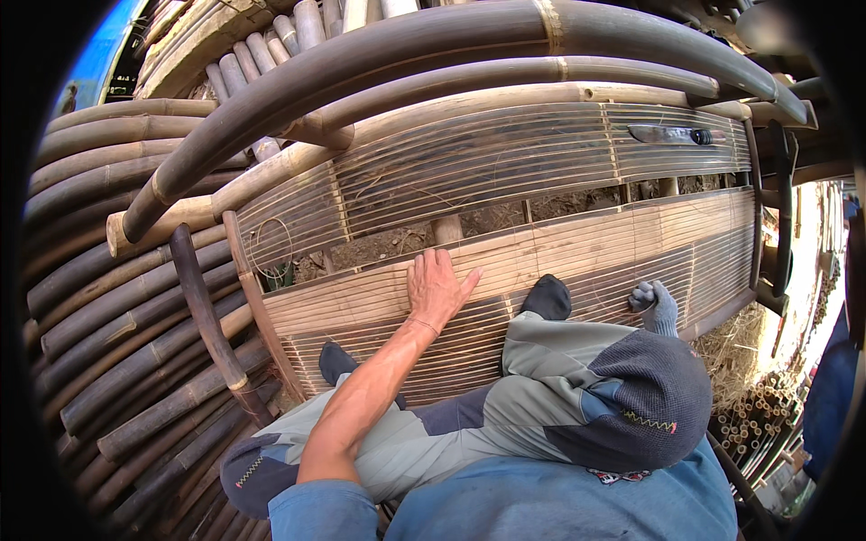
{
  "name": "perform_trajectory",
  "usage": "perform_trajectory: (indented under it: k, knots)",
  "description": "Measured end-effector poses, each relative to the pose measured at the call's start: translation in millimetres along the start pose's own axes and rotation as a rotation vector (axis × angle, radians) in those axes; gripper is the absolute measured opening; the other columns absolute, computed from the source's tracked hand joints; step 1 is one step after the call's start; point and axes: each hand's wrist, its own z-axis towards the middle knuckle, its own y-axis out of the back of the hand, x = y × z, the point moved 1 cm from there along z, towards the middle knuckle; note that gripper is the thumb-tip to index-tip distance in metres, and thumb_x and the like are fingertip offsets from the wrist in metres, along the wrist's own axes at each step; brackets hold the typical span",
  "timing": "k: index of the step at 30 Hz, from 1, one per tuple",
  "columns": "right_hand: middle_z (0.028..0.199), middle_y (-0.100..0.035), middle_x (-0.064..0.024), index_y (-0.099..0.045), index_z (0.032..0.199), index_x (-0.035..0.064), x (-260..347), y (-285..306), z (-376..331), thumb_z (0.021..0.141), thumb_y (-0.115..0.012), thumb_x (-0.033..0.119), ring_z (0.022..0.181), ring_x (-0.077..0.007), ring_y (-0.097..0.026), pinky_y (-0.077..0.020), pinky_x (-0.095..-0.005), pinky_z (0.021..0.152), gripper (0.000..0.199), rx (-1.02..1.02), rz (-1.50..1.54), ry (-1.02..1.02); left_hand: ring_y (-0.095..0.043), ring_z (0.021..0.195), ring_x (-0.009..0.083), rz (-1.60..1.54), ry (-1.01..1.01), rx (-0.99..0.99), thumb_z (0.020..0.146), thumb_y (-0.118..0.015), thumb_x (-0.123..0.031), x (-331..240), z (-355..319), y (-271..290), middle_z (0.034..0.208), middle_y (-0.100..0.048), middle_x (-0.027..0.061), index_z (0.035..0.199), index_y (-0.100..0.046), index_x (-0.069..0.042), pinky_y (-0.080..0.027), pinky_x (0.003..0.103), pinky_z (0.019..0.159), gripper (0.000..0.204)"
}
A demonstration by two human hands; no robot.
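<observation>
My bare left hand [435, 287] lies flat on a slatted bamboo panel [577, 242], fingers stretched out and thumb spread to the right. The panel is made of thin pale strips running side by side, with darker strips along its near part. My right hand [657, 307], in a grey glove, is at the panel's right part beside my knee. Its fingers are curled in, and what they hold, if anything, I cannot make out. A knife [663, 134] with a broad blade and dark handle lies on the far slatted panel [487, 149], away from both hands.
Thick dark bamboo poles [406, 68] arch across the far side. More bamboo poles [99, 316] are stacked on the left. An open gap [492, 219] between the panels shows soil. My feet in dark socks [547, 298] rest on the near panel. Cut bamboo tubes [758, 419] are piled at lower right.
</observation>
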Motion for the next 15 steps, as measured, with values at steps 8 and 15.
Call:
perform_trajectory:
  k: [8, 15]
  knots:
    - [0.137, -0.053, -0.0281, -0.05, 0.136, -0.004, 5.0, -124.5, -82.2, 0.089, -0.065, 0.025, 0.127, -0.0426, -0.051, -0.0418, -0.0476, 0.107, 0.057, -0.849, -1.943, 0.66, -0.057, 0.097, 0.0347, -0.288, 0.054, -0.158, 0.084, -0.073, -0.042, -36.9, 15.9, -42.0, 0.098, -0.059, 0.0158, 0.094, -0.062, -0.003, -0.046, 0.047, 0.083, 0.042]
    - [0.129, -0.058, -0.0216, -0.055, 0.133, 0.0021, -46.1, -280.6, -47.5, 0.089, -0.068, 0.022, 0.121, -0.0346, -0.057, -0.0467, -0.0436, 0.101, 0.05, -0.235, -1.638, 0.918, -0.063, 0.101, 0.0381, -0.413, 0.048, -0.125, 0.088, -0.068, -0.034, -104.0, 31.2, -67.2, 0.103, -0.063, 0.0166, 0.1, -0.064, -0.002, -0.051, 0.049, 0.084, 0.034]
